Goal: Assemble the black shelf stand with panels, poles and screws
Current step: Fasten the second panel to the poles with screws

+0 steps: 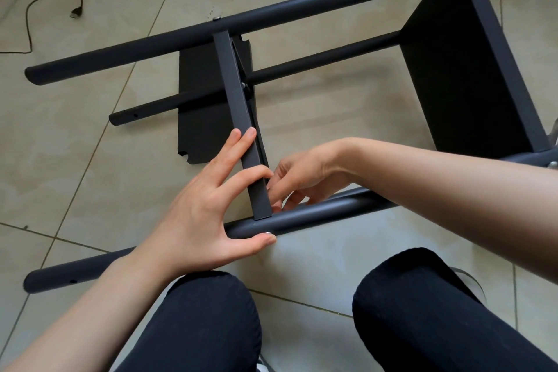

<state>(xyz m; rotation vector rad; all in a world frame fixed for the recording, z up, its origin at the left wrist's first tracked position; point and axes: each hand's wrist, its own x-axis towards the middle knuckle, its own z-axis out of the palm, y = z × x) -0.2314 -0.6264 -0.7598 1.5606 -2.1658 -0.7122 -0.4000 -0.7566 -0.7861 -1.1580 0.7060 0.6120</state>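
Observation:
The black shelf stand lies on its side on the tiled floor. Its near pole (317, 214) runs across in front of my knees; the far pole (271, 13) runs parallel above, and a lower pole (326, 57) lies between them. The middle panel (235, 90) stands on edge between the poles, and another panel (465, 69) is fixed at the right. My left hand (211, 205) spans the joint: fingers lie along the middle panel's edge, thumb presses a silver screw (267, 233) on the near pole. My right hand (299, 178) reaches behind the panel, fingertips pinching something small and hidden at the joint.
A black cable with a USB plug (75, 12) lies on the floor at the far left. A silver screw head (216, 18) shows on the far pole above the middle panel. My knees in black trousers (211, 320) fill the bottom of the view.

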